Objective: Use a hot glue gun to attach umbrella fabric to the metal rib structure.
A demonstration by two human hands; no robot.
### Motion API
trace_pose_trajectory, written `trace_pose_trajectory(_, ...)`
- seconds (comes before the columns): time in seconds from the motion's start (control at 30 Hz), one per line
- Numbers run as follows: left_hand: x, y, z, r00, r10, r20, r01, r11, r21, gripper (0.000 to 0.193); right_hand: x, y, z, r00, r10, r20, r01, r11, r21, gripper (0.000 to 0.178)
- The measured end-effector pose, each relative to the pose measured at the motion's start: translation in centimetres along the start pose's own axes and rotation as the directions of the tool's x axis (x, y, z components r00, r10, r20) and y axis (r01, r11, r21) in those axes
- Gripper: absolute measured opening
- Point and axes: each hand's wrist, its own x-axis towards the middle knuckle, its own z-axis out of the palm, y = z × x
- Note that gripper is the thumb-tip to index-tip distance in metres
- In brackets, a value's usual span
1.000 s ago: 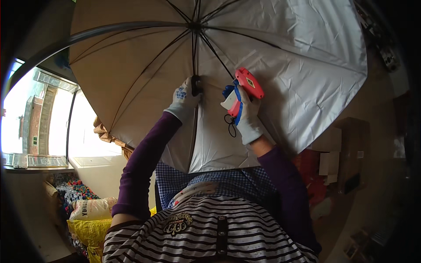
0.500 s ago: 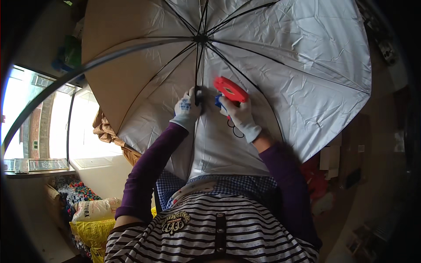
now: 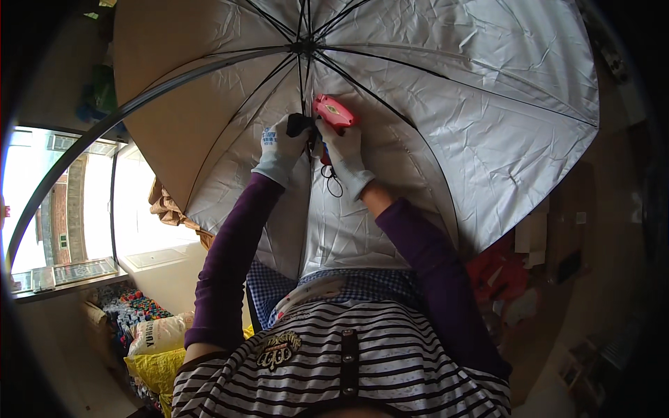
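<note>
An open umbrella (image 3: 502,118) with a silver-lined canopy spreads in front of me, its dark ribs meeting at a hub (image 3: 304,47) near the top. My left hand (image 3: 275,150), in a white glove, pinches a small black piece (image 3: 300,125) that looks like cloth, close to a rib below the hub. My gloved right hand (image 3: 344,152) is closed around a red tagging gun (image 3: 336,111). The gun's front lies right beside the black piece, the two hands almost touching. A thin black loop (image 3: 334,182) dangles beneath my right hand. The gun's tip is hidden.
A curved dark bar (image 3: 97,143) arches across the left side. Beyond it are a bright window (image 3: 90,202), a white sack (image 3: 159,334) and a yellow sack (image 3: 152,366). Brown paper-like material (image 3: 167,205) shows behind the umbrella. Something red (image 3: 498,272) lies at the right.
My right hand has brought the tagging gun left, up against the black piece. My left hand has moved slightly up and left with that piece. The umbrella's hub has shifted up and left in view.
</note>
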Motion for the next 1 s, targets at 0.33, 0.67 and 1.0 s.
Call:
trace_pose_trajectory(0.33,0.4,1.1,0.7,0.985,-0.164,-0.055,0.167,0.984,0.056,0.022,-0.3,-1.4,-1.6,0.986,0.064,0.151,-0.077,0.994,0.078,0.021)
trace_pose_trajectory(0.67,-0.2,-0.4,0.2,0.976,-0.214,-0.031,0.213,0.976,-0.042,0.021,2.3,0.7,-5.4,0.814,0.093,0.573,-0.295,0.916,0.271,0.041)
trace_pose_trajectory(1.0,-1.3,1.9,-0.9,0.957,-0.287,0.037,0.289,0.939,-0.187,0.016,3.2,-1.1,-6.0,0.665,0.087,0.741,-0.072,0.996,-0.052,0.043)
